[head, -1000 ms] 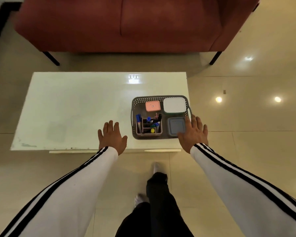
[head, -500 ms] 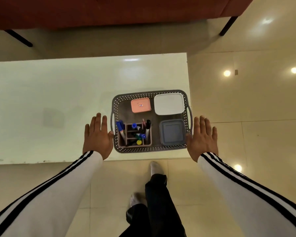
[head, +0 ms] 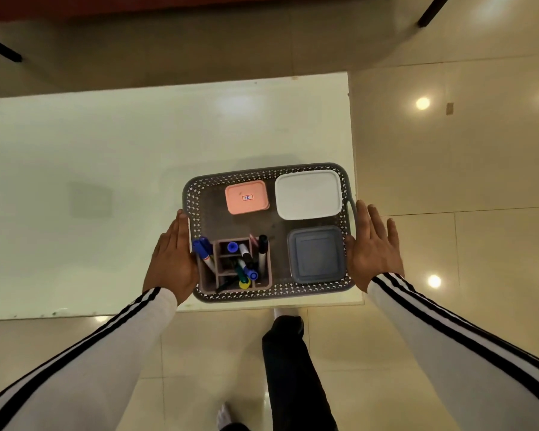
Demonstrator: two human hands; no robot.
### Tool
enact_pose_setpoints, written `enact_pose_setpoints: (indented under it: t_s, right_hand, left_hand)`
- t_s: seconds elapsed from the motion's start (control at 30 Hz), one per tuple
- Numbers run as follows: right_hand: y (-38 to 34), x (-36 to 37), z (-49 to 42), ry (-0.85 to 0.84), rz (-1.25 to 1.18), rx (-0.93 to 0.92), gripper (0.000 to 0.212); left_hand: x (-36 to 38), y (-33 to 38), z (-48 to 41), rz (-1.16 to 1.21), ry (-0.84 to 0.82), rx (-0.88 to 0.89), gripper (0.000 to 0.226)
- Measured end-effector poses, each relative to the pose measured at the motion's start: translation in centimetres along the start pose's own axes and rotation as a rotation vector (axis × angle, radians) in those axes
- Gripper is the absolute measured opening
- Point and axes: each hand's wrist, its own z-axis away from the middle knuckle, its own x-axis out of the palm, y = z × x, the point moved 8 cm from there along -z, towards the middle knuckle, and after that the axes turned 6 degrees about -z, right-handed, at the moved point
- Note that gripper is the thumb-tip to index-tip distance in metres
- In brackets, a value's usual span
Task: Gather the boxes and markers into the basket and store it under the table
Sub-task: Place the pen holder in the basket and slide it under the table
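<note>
While the basket (head: 262, 174) sits on the table (head: 106, 181), at its near right corner, a person brackets it with both hands.

Her or his left hand (head: 171, 262) lies flat against the basket's left wall, fingers straight, gripping nothing. Inside, a divided holder (head: 221, 276) stands at front left with markers (head: 245, 259) upright or leaning in it. A pink box (head: 246, 197) lies behind it, a white box (head: 308, 194) at back right, a grey box (head: 316, 255) in front of that. Against the right wall rests the right hand (head: 372, 250), fingers straight too.
</note>
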Motion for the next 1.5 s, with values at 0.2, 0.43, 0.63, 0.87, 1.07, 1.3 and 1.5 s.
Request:
enact_pose_setpoints:
  t_s: [0.2, 0.43, 0.63, 0.87, 1.07, 1.3, 1.5]
  right_hand:
    - [-1.6, -0.2, 1.2, -0.056, 0.119, 0.038, 0.073]
    - [-10.5, 0.6, 6.7, -0.122, 0.222, -0.037, 0.064]
    - [-24.2, 5.3, 15.3, -0.079, 0.158, -0.086, 0.068]
    - [-39.3, 15.3, 27.4, -0.039, 0.182, -0.052, 0.071]
    - [-46.5, 22.1, 33.4, -0.07, 0.152, 0.015, 0.069]
    - [-47.6, 30.2, 34.5, -0.121, 0.218, 0.002, 0.062]
    - [-44.7, 38.3, 30.8, -0.151, 0.21, -0.006, 0.076]
  left_hand:
    - [-0.2, -1.1, 0.3, -0.172, -0.035, 0.08, 0.079]
    - [-3.3, -9.3, 7.7, -0.12, -0.003, -0.047, 0.079]
    - [-6.9, -23.2, 19.1, -0.174, 0.055, -0.132, 0.074]
    - [-9.4, -42.0, 29.4, -0.216, 0.043, -0.132, 0.072]
    - [-9.1, -53.1, 35.2, -0.29, 0.032, -0.177, 0.074]
    - [-2.6, -58.5, 37.2, -0.295, -0.007, -0.176, 0.07]
    - [6.4, -60.0, 32.4, -0.235, -0.015, -0.152, 0.07]
